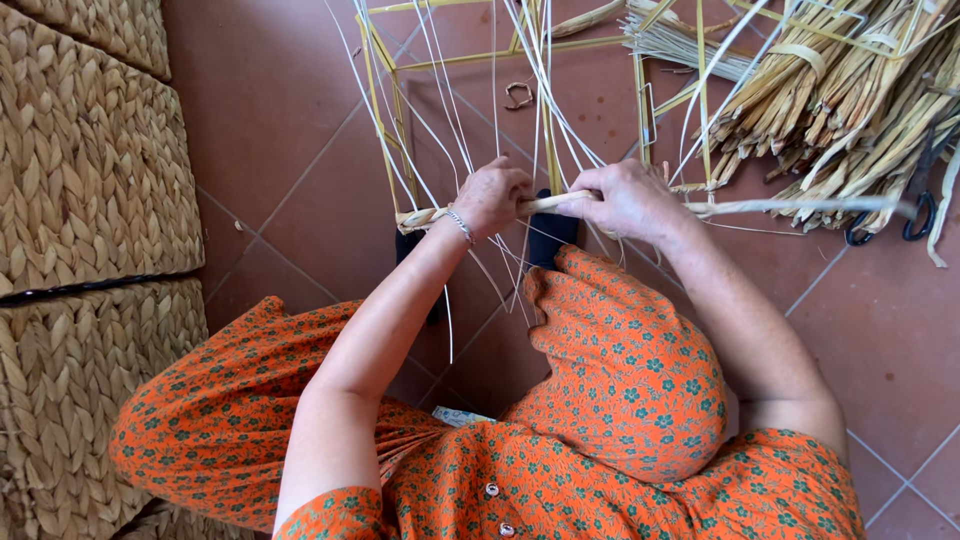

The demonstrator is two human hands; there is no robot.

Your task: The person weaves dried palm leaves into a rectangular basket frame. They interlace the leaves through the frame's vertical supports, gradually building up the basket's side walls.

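**weaver_remote:** Knees first: orange floral dress [620, 400] fills the bottom of my view. Just past it, left hand [492, 195] and right hand [625, 200] sit close together, both clamped on one pale twisted strand [545, 203] that runs across the front of the yellow wire frame [385, 75].

**reedfan:** Tips for that row?

**weaver_remote:** I reckon keep the twist tight, press it against the thin white stakes [540, 70], and feed slack from the right. Farther out lie the reed bundle [850, 90] and scissors [890, 225] on the tiles; woven baskets [90, 150] sit off left.
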